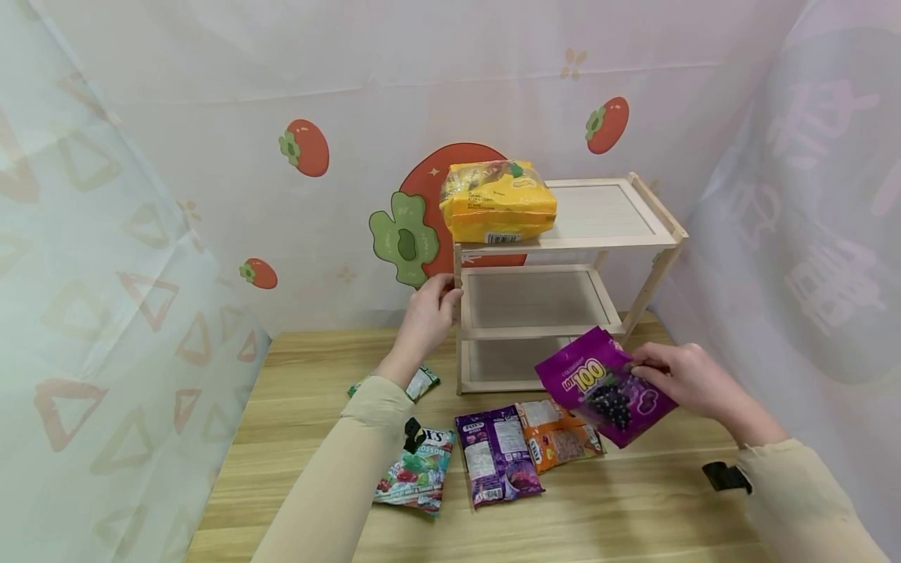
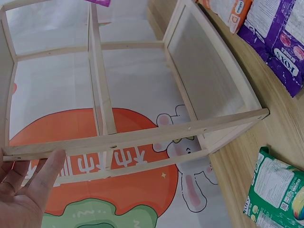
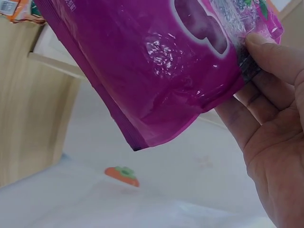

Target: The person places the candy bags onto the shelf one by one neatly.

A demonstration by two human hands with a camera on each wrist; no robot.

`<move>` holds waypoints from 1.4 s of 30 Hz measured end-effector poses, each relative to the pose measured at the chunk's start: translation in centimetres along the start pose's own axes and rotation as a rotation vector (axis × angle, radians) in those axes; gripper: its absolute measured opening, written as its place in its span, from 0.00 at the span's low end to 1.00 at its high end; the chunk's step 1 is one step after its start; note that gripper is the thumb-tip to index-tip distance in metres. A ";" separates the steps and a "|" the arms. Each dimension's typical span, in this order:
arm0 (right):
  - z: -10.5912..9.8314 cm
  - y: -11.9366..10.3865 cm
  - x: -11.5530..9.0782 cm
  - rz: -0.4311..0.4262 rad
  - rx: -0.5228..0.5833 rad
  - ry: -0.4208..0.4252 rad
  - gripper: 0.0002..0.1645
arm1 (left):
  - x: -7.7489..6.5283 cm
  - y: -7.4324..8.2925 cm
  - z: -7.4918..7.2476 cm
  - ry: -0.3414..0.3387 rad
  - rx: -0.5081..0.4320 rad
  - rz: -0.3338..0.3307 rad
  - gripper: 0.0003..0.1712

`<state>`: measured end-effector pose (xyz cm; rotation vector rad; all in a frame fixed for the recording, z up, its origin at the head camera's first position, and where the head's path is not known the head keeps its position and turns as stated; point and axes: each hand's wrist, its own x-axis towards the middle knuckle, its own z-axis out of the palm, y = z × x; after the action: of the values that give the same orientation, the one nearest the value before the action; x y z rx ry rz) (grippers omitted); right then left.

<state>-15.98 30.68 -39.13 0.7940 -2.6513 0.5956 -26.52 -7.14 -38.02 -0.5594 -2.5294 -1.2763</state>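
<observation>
In the head view my right hand (image 1: 679,379) holds a purple grape candy bag (image 1: 605,395) by its right edge, in front of the wooden shelf (image 1: 605,213). The right wrist view shows the thumb on one face of the bag and the fingers behind it. My left hand (image 1: 431,309) grips the left front post of the shelf below its top board; in the left wrist view the thumb and fingers meet that post (image 2: 142,134). A yellow candy bag (image 1: 500,205) lies on the top board at its left end.
On the wooden table (image 1: 281,438) before the shelf lie a dark purple candy bag (image 1: 498,455), an orange one (image 1: 559,434) and a teal one (image 1: 422,473). A green bag (image 2: 278,190) lies left of the shelf, partly behind my left forearm. Printed cloth walls (image 1: 211,70) surround the table.
</observation>
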 end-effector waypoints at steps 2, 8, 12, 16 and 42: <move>-0.4 -0.2 0.3 -0.018 -0.009 0.017 0.13 | 0.0 0.0 0.0 0.002 0.002 0.002 0.16; -1.5 -1.0 1.1 -0.066 -0.029 0.058 0.15 | 0.0 -0.1 0.0 0.011 0.020 0.011 0.15; -2.2 -1.3 1.5 -0.073 -0.045 0.086 0.16 | 0.0 0.0 0.0 0.011 0.026 0.014 0.15; -2.9 -1.4 2.2 -0.109 -0.059 0.135 0.17 | 0.0 0.0 -0.1 0.015 0.021 0.014 0.16; -8.4 -2.9 5.2 -0.206 -0.098 0.345 0.20 | 0.0 -0.1 -0.1 0.006 -0.012 0.010 0.15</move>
<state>-16.97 30.07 -28.89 0.8383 -2.2355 0.4932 -26.57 -7.24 -38.07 -0.5694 -2.5123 -1.2882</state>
